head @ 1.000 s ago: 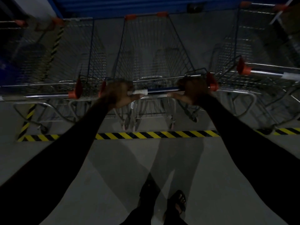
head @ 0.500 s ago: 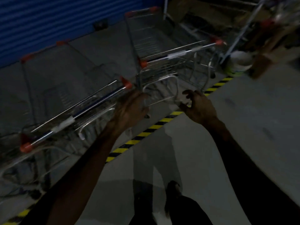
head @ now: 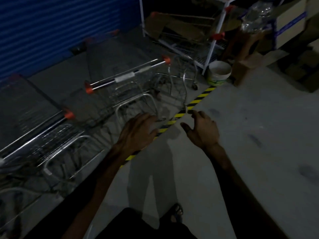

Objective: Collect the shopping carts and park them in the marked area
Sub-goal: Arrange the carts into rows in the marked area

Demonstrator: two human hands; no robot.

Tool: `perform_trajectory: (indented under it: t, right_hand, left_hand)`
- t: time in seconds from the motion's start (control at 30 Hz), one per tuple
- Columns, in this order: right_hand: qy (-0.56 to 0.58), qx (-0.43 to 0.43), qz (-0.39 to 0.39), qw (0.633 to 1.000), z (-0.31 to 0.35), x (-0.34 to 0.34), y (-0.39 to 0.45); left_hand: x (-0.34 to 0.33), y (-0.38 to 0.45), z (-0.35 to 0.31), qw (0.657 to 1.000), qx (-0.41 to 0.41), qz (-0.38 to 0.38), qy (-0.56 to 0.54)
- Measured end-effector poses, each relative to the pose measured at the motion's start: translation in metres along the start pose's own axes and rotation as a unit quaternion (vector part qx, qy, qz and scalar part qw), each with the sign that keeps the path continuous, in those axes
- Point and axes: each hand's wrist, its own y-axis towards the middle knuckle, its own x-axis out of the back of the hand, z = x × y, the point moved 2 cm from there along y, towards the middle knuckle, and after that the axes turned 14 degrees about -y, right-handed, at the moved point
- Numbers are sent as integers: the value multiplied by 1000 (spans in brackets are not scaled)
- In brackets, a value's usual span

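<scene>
Two wire shopping carts stand side by side behind a yellow-and-black floor stripe (head: pixel 193 104). The nearer cart (head: pixel 51 140) is at the left, with an orange cap at the end of its handle. The farther cart (head: pixel 127 76) sits in the middle, its chrome handle running between two orange caps. My left hand (head: pixel 138 130) hovers over the stripe, fingers relaxed, holding nothing. My right hand (head: pixel 202 128) hangs to the right of the stripe over bare floor, fingers loosely spread and empty. Neither hand touches a cart.
A blue roller shutter (head: pixel 60 26) closes the back left. A white bucket (head: pixel 218 73) stands at the stripe's far end beside a white rack (head: pixel 212 42) and cardboard boxes (head: pixel 290 23). Grey concrete floor (head: pixel 259 135) spreads to the right. My sandalled foot (head: pixel 176 213) shows below.
Both hands have let go of the cart handle they gripped a second ago. The view has swung to the right, and the carts now lie to my left.
</scene>
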Motion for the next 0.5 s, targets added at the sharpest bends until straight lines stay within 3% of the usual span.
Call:
perform_trajectory:
  t: [0.13, 0.33, 0.5]
  right_hand:
    - [9, -17, -13, 1000, -46, 18, 15]
    - [-13, 14, -4, 1000, -67, 22, 64]
    - [-7, 112, 4, 994, -21, 27, 140]
  left_hand:
    - [-16, 45, -33, 1000, 2, -20, -14]
    - [-24, 94, -12, 998, 52, -34, -26]
    - [6, 115, 39, 985, 71, -156, -19]
